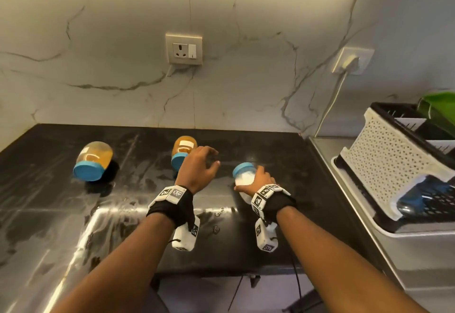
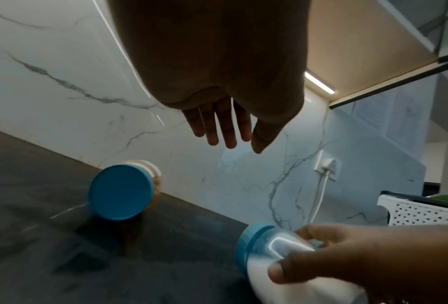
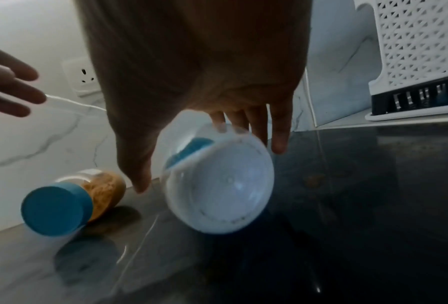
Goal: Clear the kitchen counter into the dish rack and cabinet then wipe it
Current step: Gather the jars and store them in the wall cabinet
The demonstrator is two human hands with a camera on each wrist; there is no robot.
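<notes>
Three blue-lidded jars are on or over the black counter (image 1: 138, 214). My right hand (image 1: 261, 179) grips the jar of white powder (image 1: 243, 177) (image 3: 217, 185) (image 2: 275, 253), tilted with its lid pointing left and away. My left hand (image 1: 202, 165) (image 2: 223, 127) hovers open with straight fingers just right of the orange-filled jar (image 1: 183, 151) (image 2: 121, 191) (image 3: 69, 203), which lies on its side, lid toward me. A third jar of yellow contents (image 1: 92, 161) lies on its side at the left.
A white and black dish rack (image 1: 394, 165) (image 3: 420, 61) stands on a steel drainboard at the right, with a green item (image 1: 438, 108) at its back. Sockets (image 1: 184, 49) and a plugged-in white cable (image 1: 330, 105) are on the marble wall. The counter looks wet.
</notes>
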